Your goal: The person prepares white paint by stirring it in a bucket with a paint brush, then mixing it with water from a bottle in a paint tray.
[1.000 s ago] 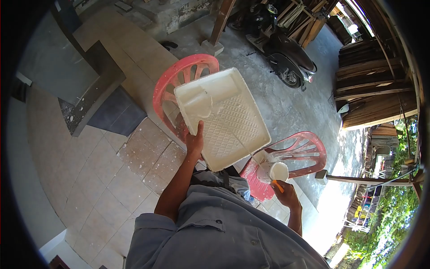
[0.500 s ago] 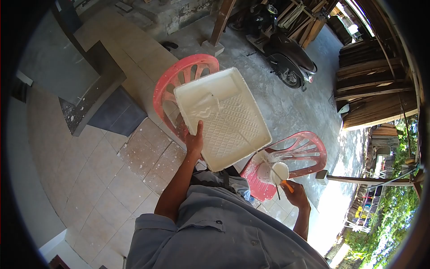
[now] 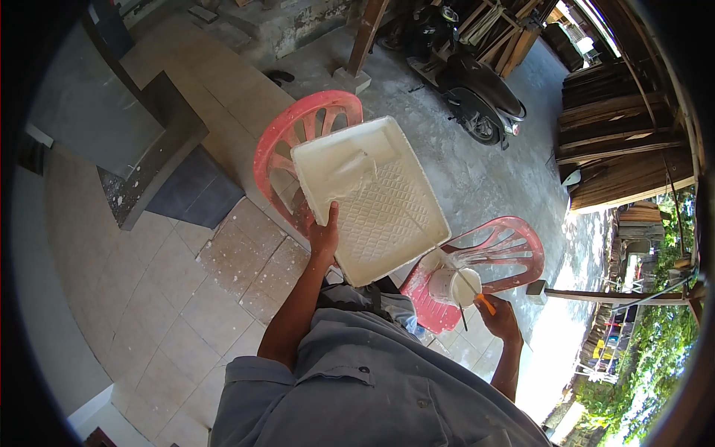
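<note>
My left hand (image 3: 323,237) grips the near left edge of a wide paint tray (image 3: 398,246), thumb over the rim, fingers hidden beneath. The tray is tilted, coated in cream-white paint, with a diamond-patterned ramp. My right hand (image 3: 500,319) is closed round the orange handle of a paint roller (image 3: 485,303). Its thin rod runs over the pail and across the tray; the paint-covered roller end blends into the tray's upper left part. Below the rod, a white paint pail (image 3: 442,287) stands on a red plastic chair (image 3: 428,316), with a thin dark stick at its near side.
Another red chair (image 3: 269,149) stands behind the tray. To the left is a dark tiled pillar base (image 3: 195,190) on paint-spattered floor tiles (image 3: 237,249). A parked motorbike (image 3: 477,93) and a wooden post (image 3: 366,41) stand farther back. Stacked boards (image 3: 622,141) line the right.
My right hand has moved slightly to the right and up with the roller handle. The roller end has shifted up and right in the tray. My left hand and the tray have barely moved.
</note>
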Tool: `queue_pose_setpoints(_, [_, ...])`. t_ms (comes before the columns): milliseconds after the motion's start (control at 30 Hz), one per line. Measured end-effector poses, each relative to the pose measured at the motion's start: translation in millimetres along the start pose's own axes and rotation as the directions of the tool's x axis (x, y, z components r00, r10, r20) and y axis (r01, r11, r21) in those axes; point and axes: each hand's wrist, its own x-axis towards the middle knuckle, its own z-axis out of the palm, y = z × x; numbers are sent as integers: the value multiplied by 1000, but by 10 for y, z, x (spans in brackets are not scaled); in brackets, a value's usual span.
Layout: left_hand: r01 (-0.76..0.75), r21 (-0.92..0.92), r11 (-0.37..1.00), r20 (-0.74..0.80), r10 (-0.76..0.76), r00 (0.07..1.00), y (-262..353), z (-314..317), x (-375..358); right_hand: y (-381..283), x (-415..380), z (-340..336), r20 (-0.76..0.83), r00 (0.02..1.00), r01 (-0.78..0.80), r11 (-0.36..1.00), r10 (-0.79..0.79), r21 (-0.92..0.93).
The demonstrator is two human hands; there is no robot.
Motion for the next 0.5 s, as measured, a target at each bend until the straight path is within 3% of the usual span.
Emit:
queue_pose_setpoints(133, [14, 48, 999, 15, -14, 1000, -80, 6, 67, -228, 84, 128, 35, 995, -90, 996, 90, 7])
queue_pose_setpoints(167, [-9, 46, 999, -25, 10, 1000, -72, 23, 60, -135, 100, 242, 11, 1000, -21, 1000, 21, 16])
queue_pose_setpoints(267, [-78, 33, 996, -123, 82, 989, -84, 62, 26, -150, 73, 165, 102, 992, -79, 997, 77, 19])
queue_pose_setpoints(300, [-108, 19, 994, -135, 110, 985, -120, 70, 44, -180, 64, 50, 167, 963, -214, 977, 213, -16])
queue_pose_setpoints(333, [-139, 6, 990, -147, 138, 979, -137, 72, 57, 54, 46, 54, 90, 993, -81, 997, 82, -18])
queue_pose_setpoints(500, [-57, 24, 998, -99, 59, 993, -71, 50, 38, 81, 150, 45, 38, 998, -56, 998, 56, 5])
